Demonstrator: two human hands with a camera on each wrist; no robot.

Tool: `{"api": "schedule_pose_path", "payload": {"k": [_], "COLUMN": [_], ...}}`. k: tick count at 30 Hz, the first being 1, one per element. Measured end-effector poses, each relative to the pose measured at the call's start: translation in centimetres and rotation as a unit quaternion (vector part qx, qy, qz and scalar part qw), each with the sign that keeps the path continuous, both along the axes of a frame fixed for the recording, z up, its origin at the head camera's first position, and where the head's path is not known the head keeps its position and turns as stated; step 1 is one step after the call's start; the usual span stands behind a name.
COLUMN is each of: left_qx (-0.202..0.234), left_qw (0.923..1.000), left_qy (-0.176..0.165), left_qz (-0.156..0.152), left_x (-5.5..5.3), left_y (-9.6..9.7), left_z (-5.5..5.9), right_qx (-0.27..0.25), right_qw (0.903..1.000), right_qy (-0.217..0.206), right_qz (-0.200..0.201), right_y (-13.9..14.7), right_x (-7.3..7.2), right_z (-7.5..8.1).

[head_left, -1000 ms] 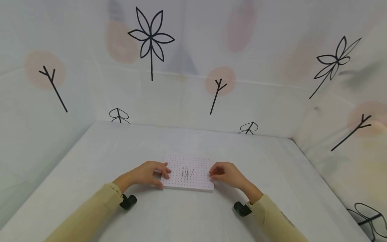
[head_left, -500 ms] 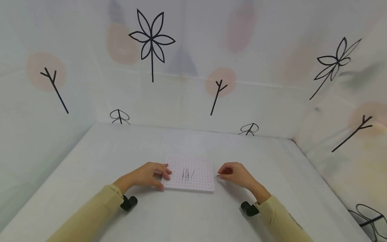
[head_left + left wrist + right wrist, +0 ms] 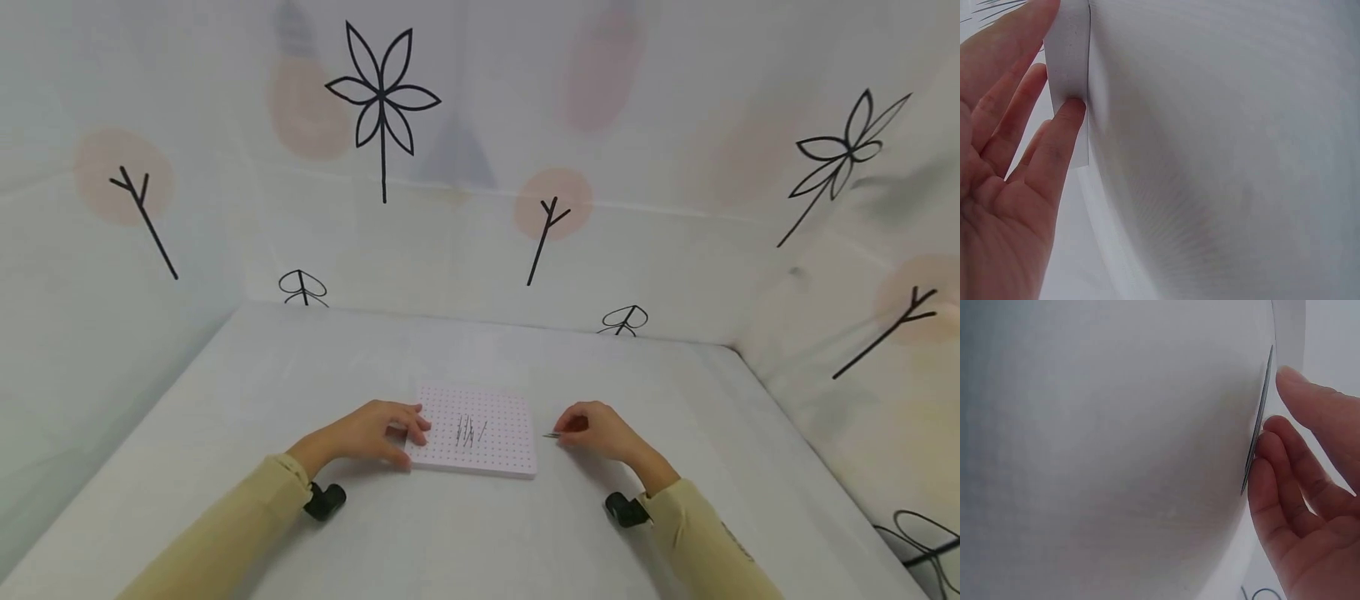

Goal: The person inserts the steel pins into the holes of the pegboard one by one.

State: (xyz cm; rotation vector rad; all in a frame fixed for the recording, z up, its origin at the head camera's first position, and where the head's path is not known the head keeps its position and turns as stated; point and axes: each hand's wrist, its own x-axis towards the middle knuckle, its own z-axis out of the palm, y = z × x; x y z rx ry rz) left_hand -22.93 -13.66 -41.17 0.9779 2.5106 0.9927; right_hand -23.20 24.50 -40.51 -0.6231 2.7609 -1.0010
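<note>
A white pegboard [image 3: 502, 462] with rows of small holes lies flat on the table. Several thin dark metal pins [image 3: 470, 432] stand in its middle, some leaning. My left hand [image 3: 372, 431] rests at the board's left side, thumb by the front corner and other fingers over the edge. One fingertip [image 3: 1072, 107] touches the board's side wall in the left wrist view. To the right of the board, my right hand [image 3: 600, 432] is low over the table beside a small bundle of loose metal pins [image 3: 1259, 422]. Its fingertips touch the pins, with the thumb apart from them.
The table [image 3: 480, 533] is covered in white cloth. Patterned fabric walls [image 3: 480, 125] rise behind it and at both sides. A black wrist camera [image 3: 325, 502] sits on the left wrist, another black wrist camera [image 3: 626, 510] on the right.
My right hand has moved right, away from the board's right edge, and the loose pins have come into view beside its fingers. The left hand stays at the board.
</note>
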Motion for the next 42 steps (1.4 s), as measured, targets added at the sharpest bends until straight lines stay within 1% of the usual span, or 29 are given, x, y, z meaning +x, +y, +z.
{"api": "schedule_pose_path", "payload": {"k": [3,5,8,11,16,24,31,37,42], "left_qx": [0.000,0.001,0.003,0.007,0.013,0.015,0.015,0.017,0.014], "left_qw": [1.0000,1.0000,1.0000,1.0000,0.9999,0.9998,0.9998,0.9998,0.9998], "left_qy": [-0.001,-0.002,-0.003,-0.007,-0.010,-0.010,-0.012,-0.013,-0.012], "left_qz": [-0.002,-0.002,-0.002,-0.002,-0.002,-0.001,0.000,-0.001,0.001], "left_x": [-0.01,-0.03,-0.01,-0.04,-0.06,-0.03,0.05,0.00,0.03], "left_y": [0.08,0.10,0.12,0.13,0.17,0.22,0.30,0.27,0.16], "left_z": [0.05,0.12,0.27,0.31,0.27,0.27,0.33,0.24,0.10], "right_qx": [0.020,0.026,0.028,0.028,0.034,0.042,0.044,0.042,0.009], "right_qw": [0.9995,0.9989,0.9977,0.9971,0.9971,0.9967,0.9950,0.9957,0.9969], "right_qy": [-0.020,-0.034,-0.056,-0.067,-0.064,-0.068,-0.084,-0.081,-0.077], "right_qz": [-0.016,-0.018,-0.024,-0.024,-0.022,-0.014,-0.030,-0.016,-0.013], "right_y": [0.17,0.22,0.10,0.01,-0.01,-0.17,-0.26,-0.08,-0.02], "right_x": [-0.33,-0.46,-0.55,-0.76,-1.02,-0.82,-0.77,-1.11,-1.07], "right_z": [-0.18,-0.24,-0.17,-0.22,-0.30,0.10,0.16,0.09,-0.05]}}
